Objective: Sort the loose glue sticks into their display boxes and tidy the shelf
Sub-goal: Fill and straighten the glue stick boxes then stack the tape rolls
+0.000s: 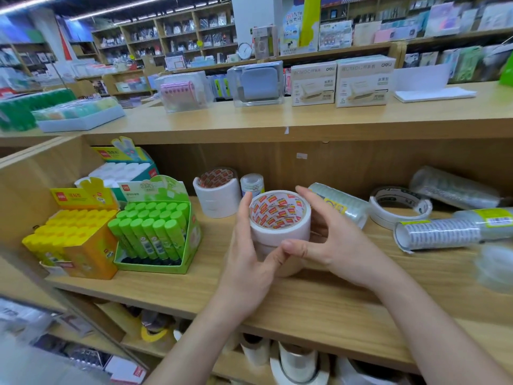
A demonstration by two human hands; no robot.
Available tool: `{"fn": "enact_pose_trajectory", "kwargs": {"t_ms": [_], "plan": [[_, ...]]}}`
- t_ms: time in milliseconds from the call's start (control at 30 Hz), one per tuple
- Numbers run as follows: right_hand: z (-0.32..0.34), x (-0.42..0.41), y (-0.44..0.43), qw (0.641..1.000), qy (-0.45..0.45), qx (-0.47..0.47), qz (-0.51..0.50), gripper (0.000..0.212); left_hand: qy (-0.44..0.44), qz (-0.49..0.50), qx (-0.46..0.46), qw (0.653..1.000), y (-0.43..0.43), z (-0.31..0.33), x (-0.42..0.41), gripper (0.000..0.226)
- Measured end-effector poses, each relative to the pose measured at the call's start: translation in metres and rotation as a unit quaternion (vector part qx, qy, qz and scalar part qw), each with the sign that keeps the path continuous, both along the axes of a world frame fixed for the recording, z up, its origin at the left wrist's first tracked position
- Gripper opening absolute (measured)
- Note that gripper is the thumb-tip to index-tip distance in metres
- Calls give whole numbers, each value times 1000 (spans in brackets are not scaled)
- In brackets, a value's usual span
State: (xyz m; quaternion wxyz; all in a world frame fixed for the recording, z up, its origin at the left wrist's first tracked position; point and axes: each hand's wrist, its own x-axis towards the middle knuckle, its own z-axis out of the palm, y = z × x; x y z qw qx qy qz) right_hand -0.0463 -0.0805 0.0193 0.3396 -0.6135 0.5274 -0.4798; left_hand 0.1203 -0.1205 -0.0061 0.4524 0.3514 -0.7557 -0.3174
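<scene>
Left of the tape stack (280,230), the yellow box (91,259) and green box (192,245) hold upright glue sticks (155,232), on the left hand's (248,262) side. That hand and the right hand (336,245) grip the stack from either side. It stands upright, core up. Loose tape rolls (399,209) lie right of it.

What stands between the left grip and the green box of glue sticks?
Nothing visible. The left grip, holding the white tape roll, has only bare wooden shelf between it and the green cardboard box of green-capped glue sticks.
</scene>
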Motion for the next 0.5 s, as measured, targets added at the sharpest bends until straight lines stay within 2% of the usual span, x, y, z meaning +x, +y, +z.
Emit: {"fn": "enact_pose_trajectory", "kwargs": {"t_ms": [100,167,233,267,333,367,433,500], "plan": [[6,2,0,998,58,-26,-26,89,-30,-29,8,999,1,6,1,99],[5,4,-2,996,73,-38,-43,82,-11,-98,72,992,-4,14,10,102],[3,6,-2,995,67,-47,-56,75,22,-107,113,988,-15,29,19,88],[2,7,-2,995,64,-49,-62,72,11,-69,99,993,-23,39,21,74],[-1,6,-4,994,62,-56,-75,69,-121,72,12,990,-45,50,19,51],[-3,6,-5,993,61,-58,-83,68,-208,124,-18,970,-56,53,15,45],[-5,5,-6,991,63,-60,-98,66,-352,167,-22,921,-77,52,7,41],[-5,2,-6,989,70,-62,-111,65,-429,163,-26,888,-91,44,4,44]]}}
